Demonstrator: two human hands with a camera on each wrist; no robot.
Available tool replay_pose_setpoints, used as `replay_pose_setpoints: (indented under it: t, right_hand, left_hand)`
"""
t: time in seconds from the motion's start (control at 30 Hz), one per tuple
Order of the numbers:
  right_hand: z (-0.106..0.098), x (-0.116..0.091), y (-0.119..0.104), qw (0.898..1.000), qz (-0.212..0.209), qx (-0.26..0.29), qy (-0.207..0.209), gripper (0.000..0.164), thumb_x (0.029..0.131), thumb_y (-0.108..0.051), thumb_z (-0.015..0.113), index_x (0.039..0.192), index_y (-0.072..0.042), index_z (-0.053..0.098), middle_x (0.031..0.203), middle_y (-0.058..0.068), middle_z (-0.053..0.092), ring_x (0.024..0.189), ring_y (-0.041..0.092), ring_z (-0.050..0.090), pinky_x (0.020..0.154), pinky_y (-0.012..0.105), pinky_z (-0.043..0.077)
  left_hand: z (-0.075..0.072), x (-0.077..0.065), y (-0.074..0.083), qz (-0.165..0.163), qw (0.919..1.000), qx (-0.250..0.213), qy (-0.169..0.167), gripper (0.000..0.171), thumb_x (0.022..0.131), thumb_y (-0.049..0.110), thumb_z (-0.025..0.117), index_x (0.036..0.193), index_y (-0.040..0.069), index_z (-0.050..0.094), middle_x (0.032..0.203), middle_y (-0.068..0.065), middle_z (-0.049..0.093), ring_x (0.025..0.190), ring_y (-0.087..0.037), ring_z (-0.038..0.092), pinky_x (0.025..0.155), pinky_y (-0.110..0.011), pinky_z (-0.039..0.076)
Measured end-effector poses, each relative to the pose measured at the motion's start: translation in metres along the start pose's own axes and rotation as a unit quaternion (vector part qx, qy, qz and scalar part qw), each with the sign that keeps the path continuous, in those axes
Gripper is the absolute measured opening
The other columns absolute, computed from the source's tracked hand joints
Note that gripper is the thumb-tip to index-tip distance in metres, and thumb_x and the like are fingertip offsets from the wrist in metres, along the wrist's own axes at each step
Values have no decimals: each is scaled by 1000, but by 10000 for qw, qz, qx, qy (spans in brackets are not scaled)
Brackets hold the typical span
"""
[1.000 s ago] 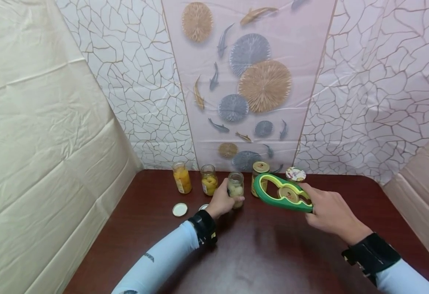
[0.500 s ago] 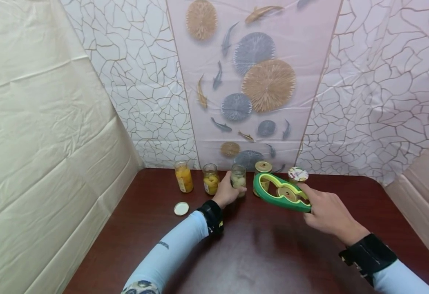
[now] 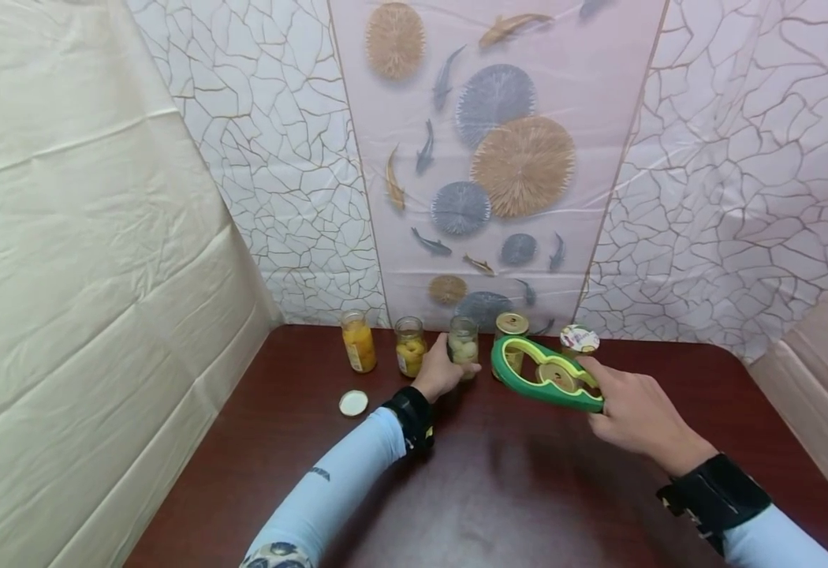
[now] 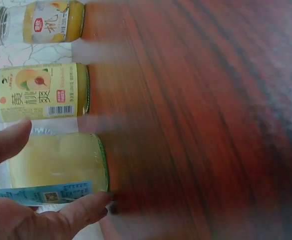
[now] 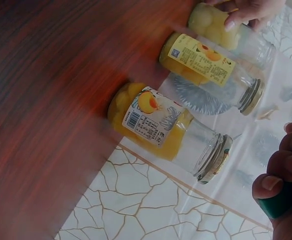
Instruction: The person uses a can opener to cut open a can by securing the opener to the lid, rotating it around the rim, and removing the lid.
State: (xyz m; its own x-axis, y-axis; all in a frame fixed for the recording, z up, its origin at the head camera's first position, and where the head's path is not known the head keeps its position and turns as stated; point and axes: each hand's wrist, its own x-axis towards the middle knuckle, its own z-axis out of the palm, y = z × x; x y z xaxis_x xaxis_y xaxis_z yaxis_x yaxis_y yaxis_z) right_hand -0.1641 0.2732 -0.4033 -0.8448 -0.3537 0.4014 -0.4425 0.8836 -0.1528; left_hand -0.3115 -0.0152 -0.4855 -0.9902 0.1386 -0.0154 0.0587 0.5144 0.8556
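My left hand [image 3: 442, 369] grips an uncapped glass jar [image 3: 465, 345] of pale round fruit; its blue label shows in the left wrist view. The jar stands at the back of the table, in a row with other jars. My right hand [image 3: 634, 406] holds a green jar opener [image 3: 527, 388] by one end, in the air over the table's right side. A gold lid [image 3: 557, 377] shows inside the opener's opening. In the right wrist view, curled fingers [image 5: 285, 167] wrap the green handle, most of which is out of frame.
To the left stand two uncapped jars of yellow fruit, an orange-yellow jar [image 3: 359, 345] and a shorter jar [image 3: 410, 351]. Rightward are two capped jars, one gold-lidded [image 3: 512, 323], one with a patterned lid [image 3: 580, 338]. A loose lid [image 3: 353, 403] lies on the dark red table [image 3: 513, 489].
My left hand has moved the pale-fruit jar back and slightly right into the row. A second loose lid is now hidden behind my left arm. The right hand and opener barely moved.
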Motion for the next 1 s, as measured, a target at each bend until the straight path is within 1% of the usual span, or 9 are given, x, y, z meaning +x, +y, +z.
replay_pose_setpoints:
  t: [0.07,0.17,0.27,0.37,0.47,0.57,0.67,0.8,1.0]
  right_hand:
    - [0,0,0,10000,-13,-9,-3,66,67,-12,76,130,-5,56,95,11,74,67,16,58,55,35,47]
    - [0,0,1,10000,-75,-25,28,66,67,-13,75,130,-5,56,95,11,74,66,15,58,55,35,47]
    - [-1,-1,1,9998,-150,-59,95,67,65,-12,75,129,-5,57,93,11,74,64,14,57,53,34,46]
    - [0,-3,2,9996,-213,-102,123,66,63,-11,74,127,-5,57,90,9,73,62,13,55,50,33,44]
    - [0,-7,4,9996,-219,-142,118,66,62,-11,75,125,-5,57,89,9,72,61,13,54,50,33,43]
    - [1,-9,5,9997,-184,-158,87,65,61,-10,74,124,-5,57,90,9,72,61,13,54,50,33,42]
    - [2,-9,6,9997,-184,-148,72,66,62,-10,74,125,-6,57,89,8,72,60,12,52,50,32,41]
    - [3,-7,5,9997,-227,-104,67,66,62,-10,74,125,-7,57,88,8,72,59,10,51,49,31,40]
    - [7,-4,-3,9991,-412,-21,114,66,61,-10,74,124,-9,57,82,1,68,55,6,44,47,28,37]
  left_hand:
    - [0,-5,1,-79,9999,74,-44,85,80,34,90,146,6,44,137,-16,61,124,-31,58,103,-48,48]
    - [-4,-19,3,-115,9994,266,-199,96,78,39,90,150,0,39,143,-20,57,129,-32,55,107,-49,46]
    - [-11,-42,6,-3,9972,612,-440,101,81,43,87,154,-3,34,150,-24,50,136,-35,50,110,-50,44]
    - [-17,-68,6,193,9933,956,-620,100,83,44,85,154,-4,34,152,-26,48,137,-36,48,110,-50,44]
    - [-25,-95,6,321,9917,955,-803,97,85,45,83,153,-4,36,152,-26,48,137,-36,49,109,-51,44]
    - [-31,-113,5,379,9911,799,-995,96,85,46,82,154,-3,36,152,-24,48,137,-35,48,109,-52,44]
    - [-33,-121,5,420,9908,631,-1121,93,86,48,81,153,-1,38,152,-22,49,136,-35,50,108,-52,45]
    - [-31,-122,7,578,9905,240,-1222,79,90,42,79,148,0,46,146,-19,56,130,-34,56,104,-51,49]
    - [-21,-119,16,1061,9846,-426,-1320,45,101,40,64,137,12,63,132,-4,69,119,-15,63,98,-38,53]
